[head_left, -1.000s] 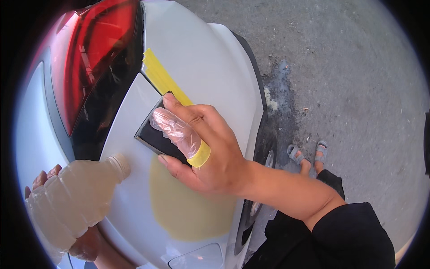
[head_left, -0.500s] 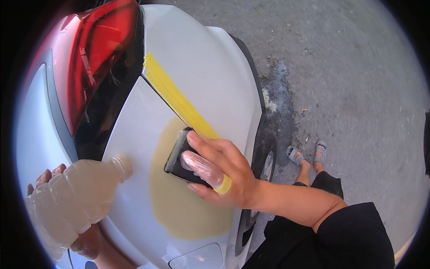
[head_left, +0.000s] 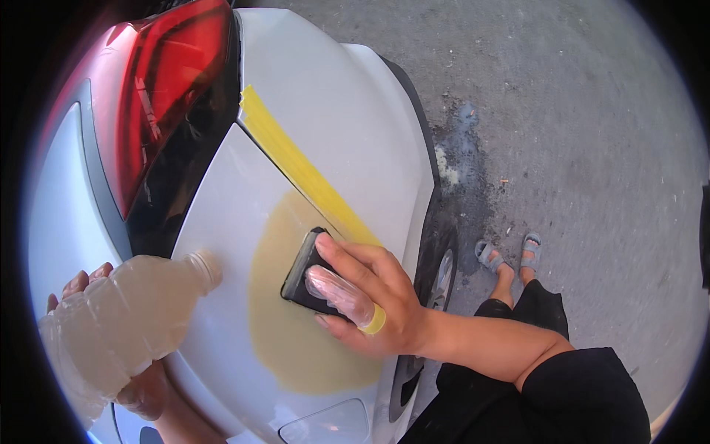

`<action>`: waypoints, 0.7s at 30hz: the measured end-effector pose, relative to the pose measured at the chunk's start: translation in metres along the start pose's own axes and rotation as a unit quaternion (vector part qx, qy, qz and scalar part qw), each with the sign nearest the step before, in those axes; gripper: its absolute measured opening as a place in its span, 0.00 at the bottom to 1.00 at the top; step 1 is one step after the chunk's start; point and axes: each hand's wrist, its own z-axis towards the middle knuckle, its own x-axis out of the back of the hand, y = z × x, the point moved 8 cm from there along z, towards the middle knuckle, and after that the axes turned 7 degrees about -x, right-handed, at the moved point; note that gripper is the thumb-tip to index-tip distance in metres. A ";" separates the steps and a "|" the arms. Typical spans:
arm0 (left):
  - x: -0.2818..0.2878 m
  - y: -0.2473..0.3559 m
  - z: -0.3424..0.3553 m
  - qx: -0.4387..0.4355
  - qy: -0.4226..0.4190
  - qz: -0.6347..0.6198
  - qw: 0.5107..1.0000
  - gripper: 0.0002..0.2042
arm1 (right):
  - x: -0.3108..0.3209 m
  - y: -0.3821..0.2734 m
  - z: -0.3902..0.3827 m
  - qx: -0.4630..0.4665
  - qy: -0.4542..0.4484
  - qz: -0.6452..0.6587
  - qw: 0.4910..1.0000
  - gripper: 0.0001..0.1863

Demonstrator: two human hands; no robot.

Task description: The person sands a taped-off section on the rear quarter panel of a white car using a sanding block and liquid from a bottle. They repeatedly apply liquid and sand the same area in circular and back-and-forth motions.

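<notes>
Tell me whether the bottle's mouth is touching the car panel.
Cannot tell. In the head view, the bottle, held in the left hand, overlaps the white car panel, so no gap or contact shows.

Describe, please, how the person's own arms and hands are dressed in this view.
Both forearms are bare, with no sleeves or wristwear showing. The right hand wears a clear plastic finger cover with a rolled yellow rim on one finger. The left hand shows no glove or ring, though it is largely hidden.

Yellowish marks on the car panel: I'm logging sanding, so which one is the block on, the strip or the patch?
The broad yellowish patch: the right hand presses the black block on it. The tape strip runs beside it.
</notes>
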 end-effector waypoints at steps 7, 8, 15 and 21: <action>0.016 -0.008 0.000 -0.010 -0.043 0.000 0.999 0.50 | -0.005 -0.012 0.017 0.012 0.032 -0.033 0.999 0.38; 0.018 -0.003 -0.001 -0.016 -0.053 -0.010 0.998 0.50 | -0.006 -0.026 -0.008 0.012 -0.007 -0.056 0.998 0.37; 0.009 0.002 -0.003 -0.024 -0.073 -0.019 0.997 0.53 | 0.000 -0.001 0.069 -0.070 0.055 0.028 0.996 0.35; 0.017 0.000 -0.002 -0.023 -0.055 0.003 0.998 0.55 | -0.010 -0.041 -0.007 0.025 0.009 -0.045 0.999 0.31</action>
